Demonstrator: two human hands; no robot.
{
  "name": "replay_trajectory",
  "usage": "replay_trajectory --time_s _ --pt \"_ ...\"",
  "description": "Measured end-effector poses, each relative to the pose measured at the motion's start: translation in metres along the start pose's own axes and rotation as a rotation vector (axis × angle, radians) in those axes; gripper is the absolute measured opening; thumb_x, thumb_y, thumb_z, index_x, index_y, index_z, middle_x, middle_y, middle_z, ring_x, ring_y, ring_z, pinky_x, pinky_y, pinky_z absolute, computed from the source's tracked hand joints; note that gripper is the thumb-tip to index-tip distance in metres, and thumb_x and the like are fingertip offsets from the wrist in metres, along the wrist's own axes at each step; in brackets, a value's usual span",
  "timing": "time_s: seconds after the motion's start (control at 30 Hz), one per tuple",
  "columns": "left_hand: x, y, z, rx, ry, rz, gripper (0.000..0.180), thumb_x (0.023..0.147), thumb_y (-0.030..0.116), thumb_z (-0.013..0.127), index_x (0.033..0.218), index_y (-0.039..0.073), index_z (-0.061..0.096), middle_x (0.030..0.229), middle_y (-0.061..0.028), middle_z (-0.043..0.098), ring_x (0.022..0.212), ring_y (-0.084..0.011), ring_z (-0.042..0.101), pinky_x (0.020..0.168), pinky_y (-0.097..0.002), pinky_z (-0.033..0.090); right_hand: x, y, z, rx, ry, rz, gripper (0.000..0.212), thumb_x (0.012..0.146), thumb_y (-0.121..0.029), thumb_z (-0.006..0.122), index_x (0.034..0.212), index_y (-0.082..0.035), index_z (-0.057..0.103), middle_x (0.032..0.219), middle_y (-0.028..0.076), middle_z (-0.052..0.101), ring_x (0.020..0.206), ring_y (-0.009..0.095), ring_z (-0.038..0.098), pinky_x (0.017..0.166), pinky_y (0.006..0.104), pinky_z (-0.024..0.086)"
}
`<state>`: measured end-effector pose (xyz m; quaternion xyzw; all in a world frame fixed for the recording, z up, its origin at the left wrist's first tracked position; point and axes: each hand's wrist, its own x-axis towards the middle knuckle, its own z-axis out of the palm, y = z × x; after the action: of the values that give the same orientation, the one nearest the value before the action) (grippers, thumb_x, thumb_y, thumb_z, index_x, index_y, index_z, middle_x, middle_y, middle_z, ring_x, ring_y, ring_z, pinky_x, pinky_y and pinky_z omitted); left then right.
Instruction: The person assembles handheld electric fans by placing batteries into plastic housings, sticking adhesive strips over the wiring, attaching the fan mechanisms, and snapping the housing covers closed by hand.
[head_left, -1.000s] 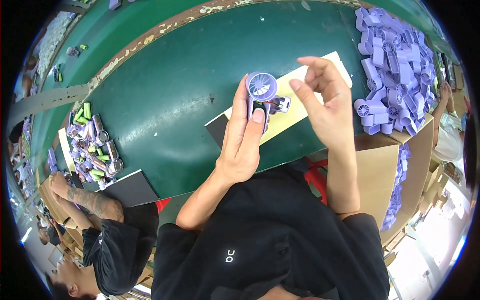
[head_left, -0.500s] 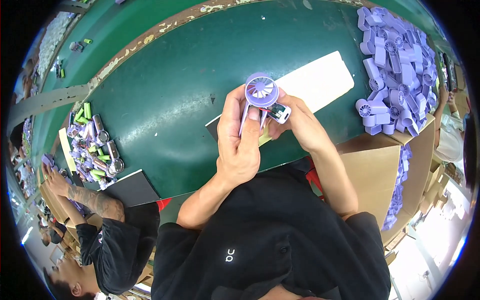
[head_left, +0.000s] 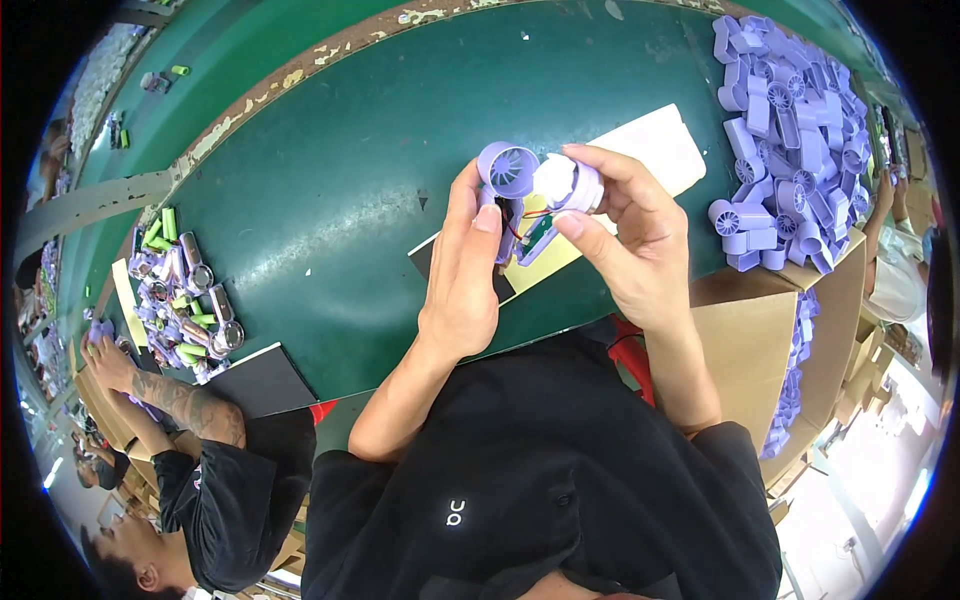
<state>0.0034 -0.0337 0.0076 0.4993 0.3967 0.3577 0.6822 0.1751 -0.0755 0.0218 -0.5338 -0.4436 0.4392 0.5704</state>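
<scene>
Over the green tabletop, my left hand (head_left: 460, 285) is closed around a purple plastic fan housing (head_left: 507, 170), its round grilled ring tilted upward. My right hand (head_left: 645, 245) pinches a white and purple round fan part (head_left: 577, 186) between thumb and fingers, just right of the ring. Thin red and dark wires run between the two pieces. Below them a small green circuit board (head_left: 540, 240) hangs at the housing's lower side. My left fingers hide part of the housing's handle.
A yellowish-white board (head_left: 650, 150) lies beneath my hands. A large heap of purple housings (head_left: 790, 130) sits at right, above an open cardboard box (head_left: 740, 340). At left lie green cells and metallic parts (head_left: 190, 290), near a black panel (head_left: 262, 382) and a co-worker's tattooed arm (head_left: 190, 400).
The white and purple fan part now shows apart from the housing's ring, in my right hand, which has turned and moved right. My left hand has tilted the housing slightly leftward.
</scene>
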Motion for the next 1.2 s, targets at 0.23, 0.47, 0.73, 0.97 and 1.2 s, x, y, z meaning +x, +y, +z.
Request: replay_trajectory --time_s 0.23,0.47,0.73,0.97,1.2 --pt "0.006 -0.004 0.003 0.085 0.041 -0.081 0.044 0.113 0.034 0.042 0.139 0.000 0.051 0.103 -0.0073 0.065 0.089 -0.0115 0.057 0.079 -0.0308 0.049 0.003 -0.001 0.013 -0.099 0.007 0.011 0.046 0.088 -0.003 0.083 0.132 0.001 0.069 0.102 0.007 0.067 0.089 0.013 0.068 0.083 0.0285 0.058" --pt "0.000 -0.003 0.006 0.089 0.033 -0.038 0.038 0.110 0.018 0.052 0.143 0.000 0.046 0.100 -0.0061 0.065 0.082 -0.0098 0.057 0.072 -0.0297 0.050 0.008 -0.001 0.013 -0.148 0.031 0.066 0.043 0.091 -0.004 0.081 0.131 0.004 0.068 0.107 0.011 0.068 0.088 0.013 0.071 0.082 0.0297 0.061" --pt "-0.006 -0.013 -0.006 -0.036 -0.114 0.046 0.060 0.105 0.007 0.048 0.161 -0.006 0.027 0.134 -0.0188 0.056 0.113 -0.0237 0.058 0.100 -0.0366 0.048 0.010 -0.004 0.013 -0.122 0.048 0.109 0.040 0.093 -0.005 0.079 0.129 0.006 0.066 0.107 0.011 0.068 0.088 0.015 0.073 0.083 0.0312 0.061" --pt "-0.010 -0.007 0.000 0.143 -0.128 0.110 0.069 0.104 0.005 0.050 0.164 -0.006 0.018 0.148 -0.0260 0.047 0.126 -0.0330 0.056 0.106 -0.0391 0.047 0.012 0.001 0.008 -0.074 0.016 0.041 0.040 0.093 -0.008 0.079 0.129 0.004 0.067 0.101 0.009 0.068 0.091 0.015 0.072 0.083 0.0310 0.060" --pt "-0.009 0.001 -0.001 0.122 -0.190 0.148 0.072 0.106 0.005 0.052 0.167 -0.002 0.015 0.149 -0.0230 0.050 0.124 -0.0259 0.060 0.102 -0.0366 0.051 0.015 -0.002 -0.001 -0.187 -0.022 -0.041 0.044 0.091 -0.009 0.080 0.133 0.001 0.068 0.101 0.010 0.067 0.091 0.017 0.069 0.083 0.0321 0.058"
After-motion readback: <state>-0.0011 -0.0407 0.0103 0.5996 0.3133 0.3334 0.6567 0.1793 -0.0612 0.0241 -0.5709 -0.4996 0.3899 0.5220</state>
